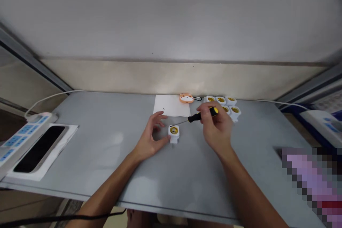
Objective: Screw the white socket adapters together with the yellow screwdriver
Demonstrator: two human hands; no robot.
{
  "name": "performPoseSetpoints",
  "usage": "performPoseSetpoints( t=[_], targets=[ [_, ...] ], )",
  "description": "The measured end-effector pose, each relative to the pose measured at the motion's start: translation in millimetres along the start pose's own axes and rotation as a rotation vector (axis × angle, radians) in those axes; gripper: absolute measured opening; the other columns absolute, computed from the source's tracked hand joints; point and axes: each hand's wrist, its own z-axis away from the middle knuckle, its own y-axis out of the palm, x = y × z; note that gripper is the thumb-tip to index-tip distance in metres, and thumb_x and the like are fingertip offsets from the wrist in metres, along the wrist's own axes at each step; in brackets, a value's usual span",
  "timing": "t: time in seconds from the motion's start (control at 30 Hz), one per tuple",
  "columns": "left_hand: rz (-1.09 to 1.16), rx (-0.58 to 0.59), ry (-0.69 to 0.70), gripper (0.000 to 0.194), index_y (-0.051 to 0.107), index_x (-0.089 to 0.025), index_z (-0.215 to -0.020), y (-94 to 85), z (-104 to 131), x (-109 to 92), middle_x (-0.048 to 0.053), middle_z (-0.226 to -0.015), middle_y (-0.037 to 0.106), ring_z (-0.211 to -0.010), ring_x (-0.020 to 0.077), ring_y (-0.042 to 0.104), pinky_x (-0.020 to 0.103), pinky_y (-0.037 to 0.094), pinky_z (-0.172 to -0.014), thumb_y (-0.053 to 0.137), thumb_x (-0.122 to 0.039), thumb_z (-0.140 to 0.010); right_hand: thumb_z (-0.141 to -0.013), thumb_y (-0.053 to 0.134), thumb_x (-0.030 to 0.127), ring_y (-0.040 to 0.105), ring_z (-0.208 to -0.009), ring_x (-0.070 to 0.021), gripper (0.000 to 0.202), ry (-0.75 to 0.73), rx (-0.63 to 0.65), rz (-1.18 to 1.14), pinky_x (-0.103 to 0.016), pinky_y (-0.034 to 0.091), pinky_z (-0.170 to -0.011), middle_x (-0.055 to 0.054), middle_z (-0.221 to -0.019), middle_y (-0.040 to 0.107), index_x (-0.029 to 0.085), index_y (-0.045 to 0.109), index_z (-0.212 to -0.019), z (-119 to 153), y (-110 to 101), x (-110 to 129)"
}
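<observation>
A white lamp socket point(174, 137) with a gold-coloured ring inside lies on the grey table in front of me. My left hand point(151, 137) is beside it, fingers curved and apart, with the thumb touching the socket's left side. In my right hand point(217, 124) is a screwdriver point(196, 117) with a black and yellow handle, held around the handle. Its thin shaft slants left and down, and the tip is at the socket's upper left rim. Whether the tip sits in a screw is too small to tell.
Several similar white sockets point(234, 113) stand together at the back right. White paper point(168, 105) and an orange animal-face case point(186, 98) lie by the wall. At the left are a power strip point(24, 133) and a phone point(40, 149); a pixelated patch point(307, 174) covers the right.
</observation>
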Motion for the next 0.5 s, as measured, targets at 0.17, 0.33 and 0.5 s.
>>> performPoseSetpoints(
  t=[0.17, 0.33, 0.5],
  targets=[
    [-0.119, 0.17, -0.024, 0.07, 0.049, -0.031, -0.149, 0.1, 2, 1, 0.01, -0.131, 0.07, -0.118, 0.0273, 0.067, 0.044, 0.05, -0.104, 0.079, -0.024, -0.086, -0.102, 0.057, 0.049, 0.057, -0.067, -0.0156, 0.03, -0.045, -0.089, 0.067, -0.031, 0.047, -0.062, -0.001, -0.076, 0.062, 0.026, 0.064, -0.085, -5, -13, 3],
    [-0.094, 0.279, 0.005, 0.059, 0.053, -0.031, -0.145, -3.5, 2, -2, 0.009, -0.125, 0.073, -0.118, 0.0275, 0.069, 0.046, 0.049, -0.109, 0.075, -0.022, -0.09, -0.102, 0.057, 0.041, 0.056, -0.063, -0.0136, 0.026, -0.068, 0.034, 0.114, -0.028, 0.045, -0.058, 0.001, -0.072, 0.061, 0.025, 0.063, -0.083, 3, -8, 6],
    [-0.094, 0.391, -0.008, 0.06, 0.048, -0.028, -0.149, -10.5, 1, -9, 0.009, -0.127, 0.074, -0.123, 0.0277, 0.067, 0.045, 0.048, -0.109, 0.071, -0.024, -0.094, -0.101, 0.06, 0.036, 0.055, -0.055, -0.0101, 0.022, -0.166, 0.162, 0.148, -0.023, 0.042, -0.052, 0.003, -0.067, 0.063, 0.023, 0.062, -0.083, 9, -3, 14]
  ],
)
